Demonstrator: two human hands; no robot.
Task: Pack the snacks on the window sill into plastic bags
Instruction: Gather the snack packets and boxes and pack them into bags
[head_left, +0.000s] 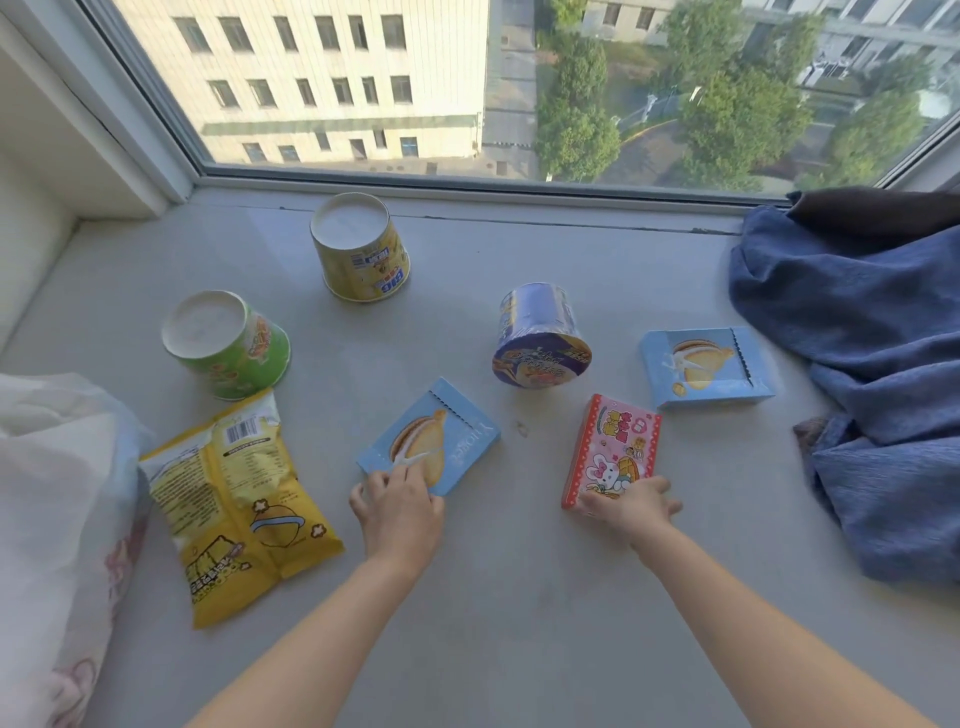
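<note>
Snacks lie spread over the grey window sill (519, 597). My left hand (397, 512) grips the near corner of a light blue biscuit box (439, 434). My right hand (631, 506) grips the near end of a pink and red box (615, 444) with a rabbit on it. A second blue biscuit box (706, 366) sits further right. A purple cup (540, 338) lies on its side between them. A yellow cup (361, 247) and a green cup (228, 343) stand upside down. Two yellow snack bags (234, 501) lie at the left, beside a white plastic bag (57, 499).
A blue cloth (867, 364) is heaped on the right end of the sill, with a dark piece on top. The window glass and its frame (467, 182) run along the far edge. A white wall (31, 171) closes the left side.
</note>
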